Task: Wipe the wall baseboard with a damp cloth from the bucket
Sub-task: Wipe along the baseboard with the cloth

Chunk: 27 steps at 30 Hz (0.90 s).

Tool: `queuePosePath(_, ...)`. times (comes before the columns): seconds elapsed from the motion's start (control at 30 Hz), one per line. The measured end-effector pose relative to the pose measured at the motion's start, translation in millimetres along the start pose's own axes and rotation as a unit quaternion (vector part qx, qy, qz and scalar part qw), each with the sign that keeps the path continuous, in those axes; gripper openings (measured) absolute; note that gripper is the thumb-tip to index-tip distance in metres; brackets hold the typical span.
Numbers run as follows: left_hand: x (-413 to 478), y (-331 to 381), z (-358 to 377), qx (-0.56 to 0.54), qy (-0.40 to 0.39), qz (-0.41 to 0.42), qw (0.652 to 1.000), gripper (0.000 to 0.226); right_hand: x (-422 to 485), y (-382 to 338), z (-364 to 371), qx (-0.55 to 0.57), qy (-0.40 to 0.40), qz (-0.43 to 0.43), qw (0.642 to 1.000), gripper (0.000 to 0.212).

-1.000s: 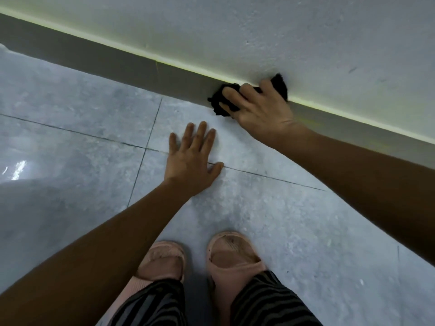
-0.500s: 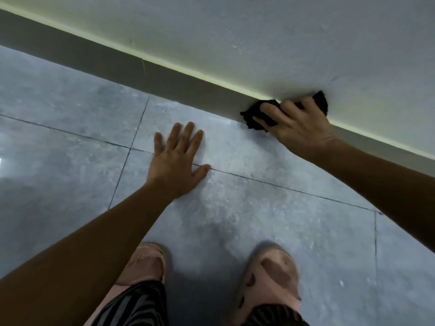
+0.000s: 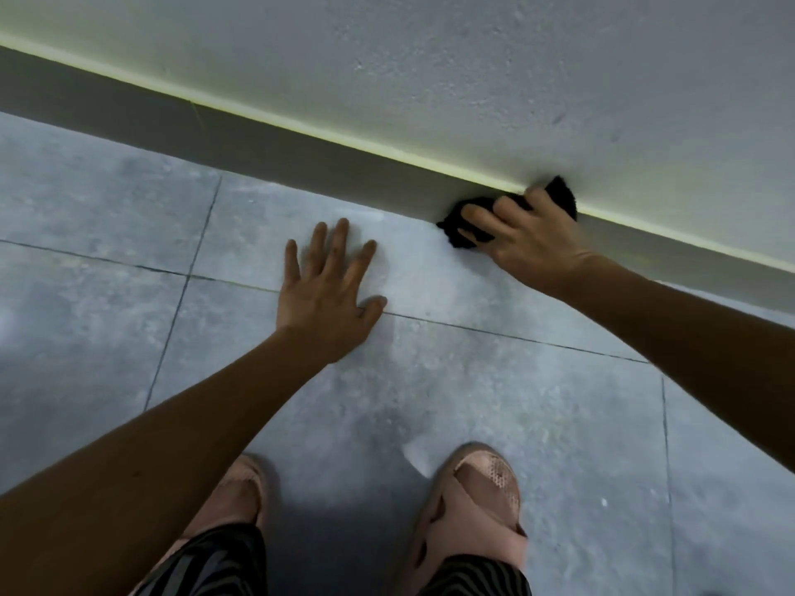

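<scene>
A grey baseboard [image 3: 275, 148] runs diagonally from upper left to right, under a pale textured wall [image 3: 473, 71]. My right hand [image 3: 527, 240] presses a crumpled black cloth [image 3: 466, 223] against the baseboard at the right; the cloth sticks out on both sides of my fingers. My left hand [image 3: 329, 290] lies flat on the floor tile with its fingers spread, to the left of the cloth and apart from it. No bucket is in view.
Grey floor tiles [image 3: 107, 208] with dark grout lines fill the foreground. My two feet in pink slippers [image 3: 469, 501] stand at the bottom, below striped trouser legs [image 3: 206, 565].
My right hand has slid the black cloth rightward along the baseboard. The left hand stays flat on the floor. My feet have shifted to the right.
</scene>
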<state>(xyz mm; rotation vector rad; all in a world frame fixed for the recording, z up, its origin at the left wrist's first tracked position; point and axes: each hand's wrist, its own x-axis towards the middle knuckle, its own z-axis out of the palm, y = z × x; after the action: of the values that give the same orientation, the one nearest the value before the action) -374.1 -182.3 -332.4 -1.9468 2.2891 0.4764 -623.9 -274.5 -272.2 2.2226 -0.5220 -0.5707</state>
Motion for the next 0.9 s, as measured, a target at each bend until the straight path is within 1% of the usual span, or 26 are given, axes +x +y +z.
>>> queuePosePath(0.07,0,13,5,0.002,-0.006,0.037,0.999,0.072,-22,12,3,0.009,0.017,0.012,1.000,0.024)
queuePosePath(0.13,0,25,10,0.007,-0.008,0.075,0.997,0.071,-30,18,-2,-0.007,0.050,0.038,0.998,0.034)
queuePosePath(0.17,0,30,13,0.006,-0.008,0.086,0.996,0.070,-27,18,-5,-0.011,0.067,0.058,0.996,0.036)
queuePosePath(0.23,0,36,18,-0.003,-0.004,0.087,0.996,0.068,-11,10,-11,0.004,0.103,0.095,0.990,0.032)
queuePosePath(0.3,-1,38,22,-0.008,0.007,0.078,0.997,0.068,14,1,-16,0.012,0.113,0.109,0.988,0.036)
queuePosePath(0.4,-2,40,23,-0.002,0.011,0.076,0.997,0.068,32,-3,-20,0.026,0.099,0.083,0.991,0.040)
queuePosePath(0.47,-2,40,22,0.000,0.007,0.073,0.997,0.068,26,-6,-14,0.033,0.070,0.057,0.995,0.035)
queuePosePath(0.53,-2,41,21,0.000,0.007,0.072,0.997,0.068,13,-6,-5,0.042,0.051,0.033,0.997,0.040)
queuePosePath(0.63,-3,41,21,0.007,0.007,0.070,0.998,0.069,-23,-5,16,0.035,0.006,0.009,0.999,0.022)
queuePosePath(0.67,-3,42,21,0.008,0.006,0.066,0.998,0.069,-38,-2,24,0.036,-0.004,0.003,0.999,0.019)
queuePosePath(0.73,-3,48,20,0.003,0.001,0.055,0.998,0.070,-63,6,32,0.027,-0.031,0.004,0.999,0.020)
queuePosePath(0.8,-3,56,20,-0.015,0.000,0.043,0.999,0.069,-80,15,35,0.024,-0.034,0.012,0.999,0.016)
queuePosePath(0.83,-2,58,20,-0.022,0.003,0.041,0.999,0.068,-83,17,34,0.019,-0.026,0.024,0.999,0.016)
queuePosePath(0.9,1,62,21,-0.029,0.010,0.045,0.999,0.066,-79,17,30,0.019,0.016,0.067,0.997,0.024)
